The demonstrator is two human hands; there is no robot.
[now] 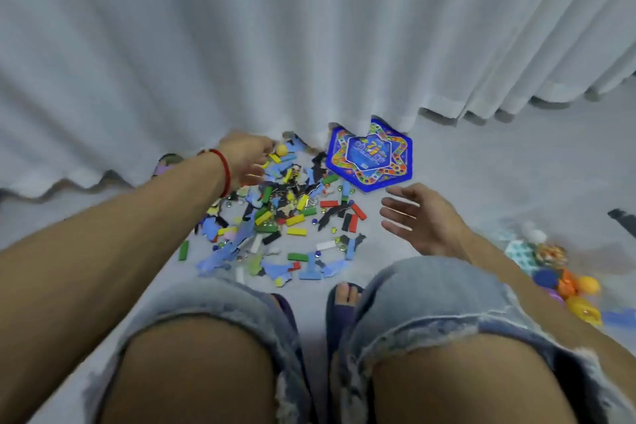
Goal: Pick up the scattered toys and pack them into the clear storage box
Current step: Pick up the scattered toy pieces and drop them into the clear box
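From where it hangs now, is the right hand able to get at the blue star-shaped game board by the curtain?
Probably yes. The right hand is open beside the game board, nothing between them; only the curtain drapes over the board's far edge.

Small toys [275, 217] lie scattered on the floor under and just below my left fingers [256, 172]: coloured blocks, blue puzzle pieces, glass marbles. A blue star-shaped game board [370, 157] lies flat just beyond my right fingers [395, 213].
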